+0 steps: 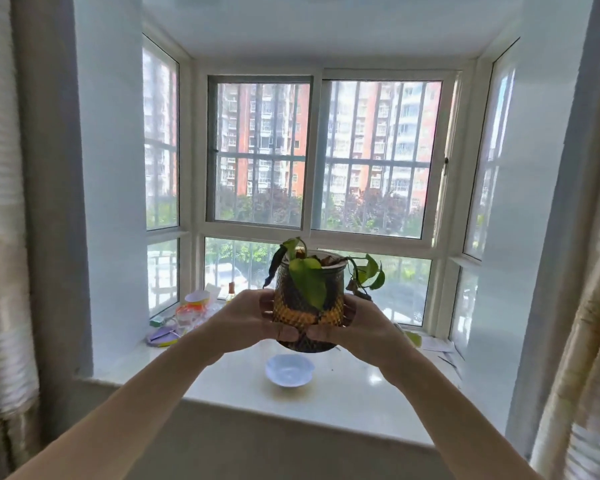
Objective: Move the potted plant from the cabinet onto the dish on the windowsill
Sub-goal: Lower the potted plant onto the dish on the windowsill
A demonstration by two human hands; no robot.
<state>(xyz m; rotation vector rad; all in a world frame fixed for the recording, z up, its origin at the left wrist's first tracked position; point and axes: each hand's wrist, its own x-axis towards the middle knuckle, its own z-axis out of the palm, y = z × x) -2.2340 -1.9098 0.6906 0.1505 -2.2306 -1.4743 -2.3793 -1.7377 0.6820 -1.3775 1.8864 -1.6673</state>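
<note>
The potted plant (309, 299) is a dark and amber patterned pot with green, drooping leaves, held upright in the air in front of the bay window. My left hand (246, 317) grips its left side and my right hand (357, 323) grips its right side, thumbs pressed on the front near the base. A white, wavy-edged dish (289, 370) lies empty on the pale windowsill (354, 393), below the pot and slightly nearer to me. The cabinet is out of view.
A clutter of plastic containers, a small bottle and a purple lid (184, 317) fills the sill's left back corner. Papers (433, 344) lie at the right back. Curtains (4, 237) hang at both sides. Barred window panes close the back.
</note>
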